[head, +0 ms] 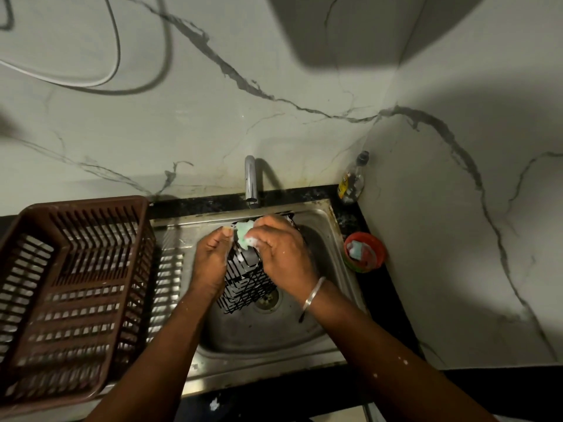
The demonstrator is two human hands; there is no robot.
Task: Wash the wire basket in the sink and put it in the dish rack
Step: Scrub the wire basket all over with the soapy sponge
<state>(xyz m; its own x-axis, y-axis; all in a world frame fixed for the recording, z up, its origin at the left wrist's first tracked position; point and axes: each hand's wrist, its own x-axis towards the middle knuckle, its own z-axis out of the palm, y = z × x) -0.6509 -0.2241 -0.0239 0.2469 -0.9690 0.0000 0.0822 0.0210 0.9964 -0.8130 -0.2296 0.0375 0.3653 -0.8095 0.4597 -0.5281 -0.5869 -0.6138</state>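
Basket [248,280] in left fingers [217,239], sponge [243,236] in right fingers [269,237]

Dish rack [82,205] cut off left; bottle [353,181] label unreadable.

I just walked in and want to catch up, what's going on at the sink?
A person is washing a black wire basket over the sink. The left hand holds the basket by its side, and the right hand grips a soapy green sponge against its upper edge. Suds cling to the wires and to both hands. The brown rack stands left of the sink, and the basket is not yet in it.
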